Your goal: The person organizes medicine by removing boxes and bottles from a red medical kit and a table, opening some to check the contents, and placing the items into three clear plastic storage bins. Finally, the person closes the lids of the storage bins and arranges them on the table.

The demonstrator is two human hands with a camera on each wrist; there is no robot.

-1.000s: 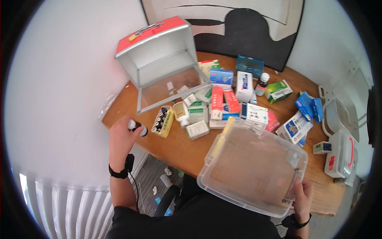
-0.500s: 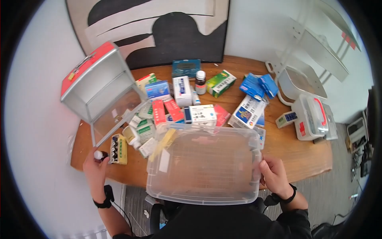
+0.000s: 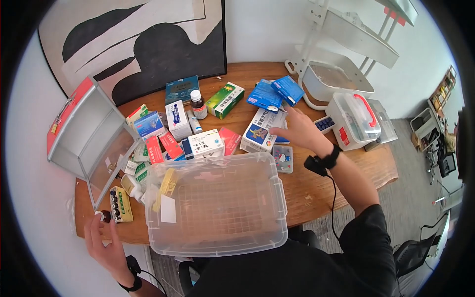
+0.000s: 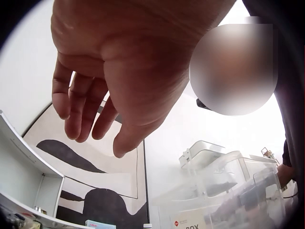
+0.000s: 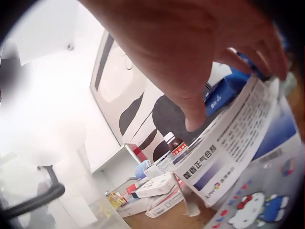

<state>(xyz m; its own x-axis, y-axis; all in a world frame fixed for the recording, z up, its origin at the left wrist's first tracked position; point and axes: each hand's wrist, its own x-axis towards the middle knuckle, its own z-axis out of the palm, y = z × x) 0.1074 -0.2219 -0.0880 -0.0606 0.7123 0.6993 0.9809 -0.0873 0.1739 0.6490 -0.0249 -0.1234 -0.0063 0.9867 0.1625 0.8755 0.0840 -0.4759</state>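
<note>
My right hand [image 3: 307,131] reaches over a white-and-blue medicine box [image 3: 258,132], thumb above its face and fingers by its far edge. The right wrist view shows thumb and fingers spread apart over this box [image 5: 224,148]. Two blue packets [image 3: 264,96] lie just behind it, and a clear case with a cartoon cat [image 3: 283,159] beside it. My left hand [image 3: 105,250] is at the table's left edge, fingers loosely extended, nothing in the palm in the left wrist view [image 4: 119,81]. Right at its fingertips lies a small dark bottle with a white cap [image 3: 105,216].
A clear plastic bin [image 3: 222,242] stands at the front edge. To the left is an open red-and-silver case [image 3: 74,148], with a yellow box of vials [image 3: 121,203] near it. Medicine boxes [image 3: 205,143] crowd the middle; a red-handled clear box [image 3: 354,121] stands right.
My right hand has let go of the clear bin and moved up to the white-and-blue box. The bin now stands at the front edge. My left hand has released the dark bottle. The view swung right.
</note>
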